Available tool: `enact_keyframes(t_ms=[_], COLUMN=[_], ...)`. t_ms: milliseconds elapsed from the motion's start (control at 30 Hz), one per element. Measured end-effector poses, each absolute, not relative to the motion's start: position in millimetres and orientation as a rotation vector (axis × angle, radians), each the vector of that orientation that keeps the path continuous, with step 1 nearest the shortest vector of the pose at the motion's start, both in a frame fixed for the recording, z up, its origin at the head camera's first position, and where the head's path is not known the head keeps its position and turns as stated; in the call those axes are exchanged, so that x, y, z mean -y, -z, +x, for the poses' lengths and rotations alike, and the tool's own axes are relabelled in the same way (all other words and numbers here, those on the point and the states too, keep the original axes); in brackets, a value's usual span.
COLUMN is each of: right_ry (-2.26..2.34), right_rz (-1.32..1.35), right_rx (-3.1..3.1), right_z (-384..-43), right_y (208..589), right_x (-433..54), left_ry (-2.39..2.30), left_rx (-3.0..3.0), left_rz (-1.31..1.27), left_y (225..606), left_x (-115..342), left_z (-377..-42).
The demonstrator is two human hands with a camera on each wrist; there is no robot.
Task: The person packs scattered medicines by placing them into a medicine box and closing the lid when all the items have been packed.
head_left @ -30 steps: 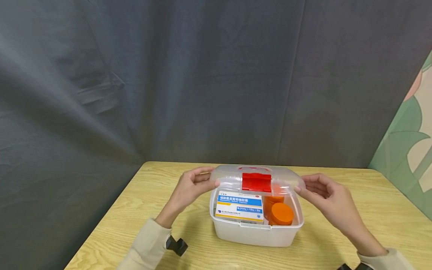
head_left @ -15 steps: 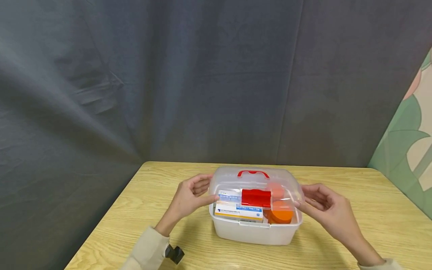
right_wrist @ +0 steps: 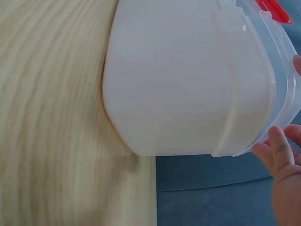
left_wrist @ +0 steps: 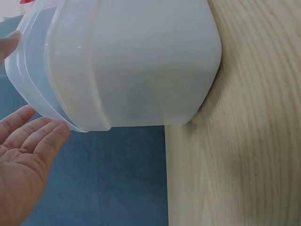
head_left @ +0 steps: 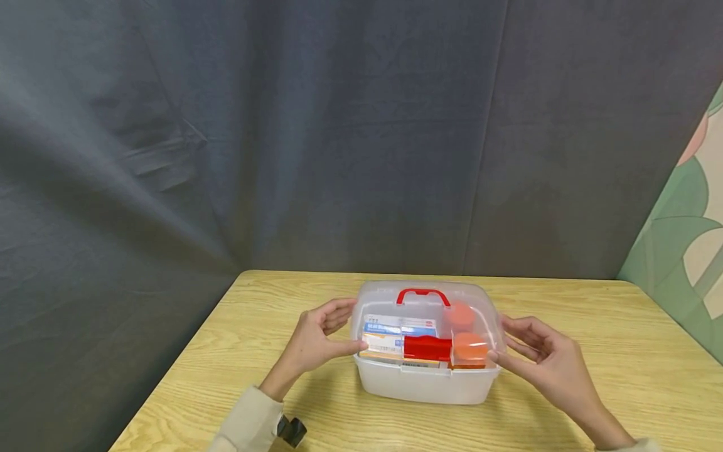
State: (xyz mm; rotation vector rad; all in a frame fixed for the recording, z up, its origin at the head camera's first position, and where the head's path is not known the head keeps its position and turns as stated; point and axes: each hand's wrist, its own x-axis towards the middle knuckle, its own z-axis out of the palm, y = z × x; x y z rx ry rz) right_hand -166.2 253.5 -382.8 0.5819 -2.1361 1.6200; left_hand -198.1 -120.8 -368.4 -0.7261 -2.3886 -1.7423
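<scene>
A white plastic storage box [head_left: 418,386] stands on the wooden table, its clear domed lid [head_left: 375,298] tilted down nearly level. Both wrist views show a narrow wedge of space between the lid and the box rim. The lid carries a red latch [head_left: 427,348] and a red handle [head_left: 423,293]. My left hand [head_left: 313,339] holds the lid's left end, thumb in front and fingers behind. At the other end my right hand [head_left: 550,358] grips it the same way. Through the lid show a blue-and-white medicine carton [head_left: 381,342] and two orange-capped jars [head_left: 470,345].
The light wooden table [head_left: 237,351] reaches back to a dark grey curtain [head_left: 361,138]. At the far right is a panel with a green leaf pattern [head_left: 678,194]. A black wrist mount [head_left: 292,431] sits at the left cuff.
Both hands have swung the lid forward and down over the box. The red latch has come down toward the front rim, and the carton and jars are now seen through the lid.
</scene>
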Motion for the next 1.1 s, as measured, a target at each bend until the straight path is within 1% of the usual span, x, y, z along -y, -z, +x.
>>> enact_keyframes(t_ms=[533, 900, 1033, 1100], right_ry=[-1.591, -1.598, -1.584, -1.507], right_rz=[0.613, 0.668, 0.678, 0.627], right_rx=[2.123, 2.073, 2.072, 2.148], right_z=[-165, -164, -160, -156], right_y=[394, 401, 398, 392], right_x=[-253, -253, -248, -245], left_ry=[1.661, 1.719, 1.716, 1.712], left_rx=[2.38, 2.343, 2.362, 2.398], left_rz=[-0.771, -0.781, -0.786, -0.754], left_y=[379, 382, 383, 378], left_x=[121, 120, 123, 122], left_z=[-196, -193, -195, -194])
